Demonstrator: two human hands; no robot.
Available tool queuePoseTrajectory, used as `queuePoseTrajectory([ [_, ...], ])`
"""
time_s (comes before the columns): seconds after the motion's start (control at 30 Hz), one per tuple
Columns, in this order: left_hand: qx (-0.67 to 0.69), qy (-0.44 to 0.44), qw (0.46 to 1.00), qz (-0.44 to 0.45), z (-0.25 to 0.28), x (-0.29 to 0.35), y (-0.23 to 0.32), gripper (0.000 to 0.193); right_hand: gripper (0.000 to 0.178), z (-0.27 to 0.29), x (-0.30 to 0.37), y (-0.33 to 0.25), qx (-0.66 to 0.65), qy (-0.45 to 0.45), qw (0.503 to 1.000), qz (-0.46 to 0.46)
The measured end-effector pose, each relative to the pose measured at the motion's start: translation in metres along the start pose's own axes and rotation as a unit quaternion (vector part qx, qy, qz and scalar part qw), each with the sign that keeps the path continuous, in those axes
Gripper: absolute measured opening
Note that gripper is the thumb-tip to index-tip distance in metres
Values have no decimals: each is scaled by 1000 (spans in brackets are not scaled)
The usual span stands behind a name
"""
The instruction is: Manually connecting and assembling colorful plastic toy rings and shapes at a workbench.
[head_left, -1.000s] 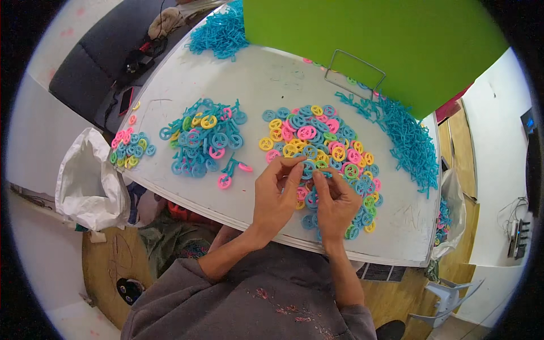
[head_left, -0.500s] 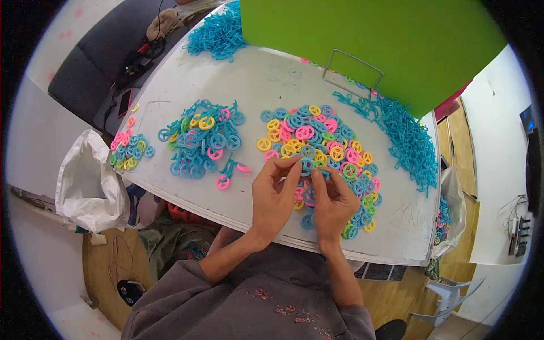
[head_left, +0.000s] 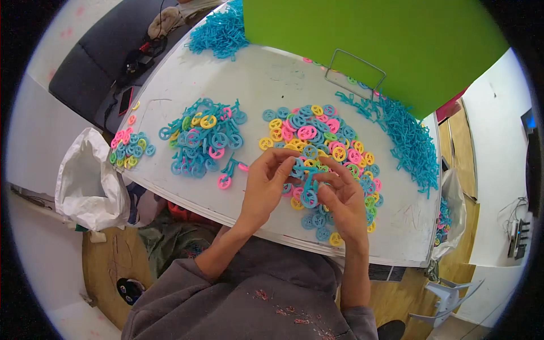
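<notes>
Blue wheeled piece [head_left: 309, 186] now shows more, right hand [head_left: 347, 205] opened wider.

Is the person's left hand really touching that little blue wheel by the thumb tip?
Touching. The head view shows the left hand pinching the blue wheel at its rim, with the thumb lying over the edge.

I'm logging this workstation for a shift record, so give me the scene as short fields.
Left hand: pinching a blue wheeled piece
Right hand: thumb and fingers close beside that piece; contact unclear
Around the hands: multicolored pile of wheels
Left of the hands: pile of wheels joined to blue stems
Far left corner: heap of blue stems
Right side: second stem heap
Surface: white table
Far side: green panel
</notes>
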State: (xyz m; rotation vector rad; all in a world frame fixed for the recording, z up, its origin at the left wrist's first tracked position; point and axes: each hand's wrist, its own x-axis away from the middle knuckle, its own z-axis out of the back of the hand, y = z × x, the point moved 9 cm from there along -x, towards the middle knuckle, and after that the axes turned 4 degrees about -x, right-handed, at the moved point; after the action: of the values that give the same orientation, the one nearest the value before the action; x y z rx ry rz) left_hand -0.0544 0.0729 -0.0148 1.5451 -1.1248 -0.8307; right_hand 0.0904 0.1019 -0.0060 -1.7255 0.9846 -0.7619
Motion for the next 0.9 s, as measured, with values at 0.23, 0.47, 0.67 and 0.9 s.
queuePoseTrajectory([
  [0.23, -216, 132, 955, -155, 59, 0, 54, 16, 41, -7, -10, -5, 62, -49, 996, -51],
  [0.47, -408, 234, 858, -204, 151, -29, 118, 17, 21, 103, -88, -79, 481, 142, 832, 238],
  [0.67, -505, 290, 773, -251, 162, -33, 104, 13, 25, 144, -162, -50, 644, 158, 700, 265],
  [0.9, -421, 368, 732, -389, 106, 32, 130, 11, 25, 161, -150, -73, 553, 206, 780, 208],
])
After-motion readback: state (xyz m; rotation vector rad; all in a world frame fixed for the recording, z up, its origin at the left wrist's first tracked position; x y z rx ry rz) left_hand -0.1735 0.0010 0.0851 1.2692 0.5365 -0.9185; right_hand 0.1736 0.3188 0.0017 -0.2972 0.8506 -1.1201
